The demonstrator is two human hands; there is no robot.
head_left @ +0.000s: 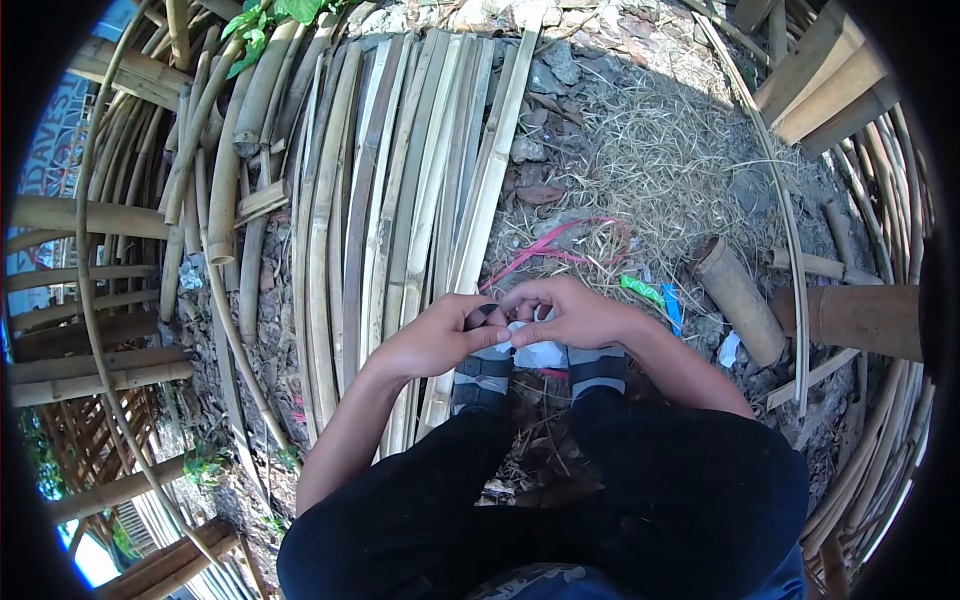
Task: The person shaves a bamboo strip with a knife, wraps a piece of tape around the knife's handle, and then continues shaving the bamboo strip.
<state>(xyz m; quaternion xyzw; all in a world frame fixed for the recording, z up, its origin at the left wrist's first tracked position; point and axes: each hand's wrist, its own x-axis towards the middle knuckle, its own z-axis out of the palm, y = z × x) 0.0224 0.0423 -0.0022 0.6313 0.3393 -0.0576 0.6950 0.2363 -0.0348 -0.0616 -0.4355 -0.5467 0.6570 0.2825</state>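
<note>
White scrap [540,352] sits between our two hands, just above our grey shoes [484,378]. We pinch it with our right hand [570,315], fingers together on its upper edge. Our left hand [435,335] closes its fingers on a small dark piece [482,316] beside it. Split bamboo strips [400,200] lie on the ground to the left.

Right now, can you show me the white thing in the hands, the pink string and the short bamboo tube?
white thing [540,352], head view, its lower part.
pink string [560,240], head view, its loop.
short bamboo tube [738,298], head view, middle of its side.
</note>
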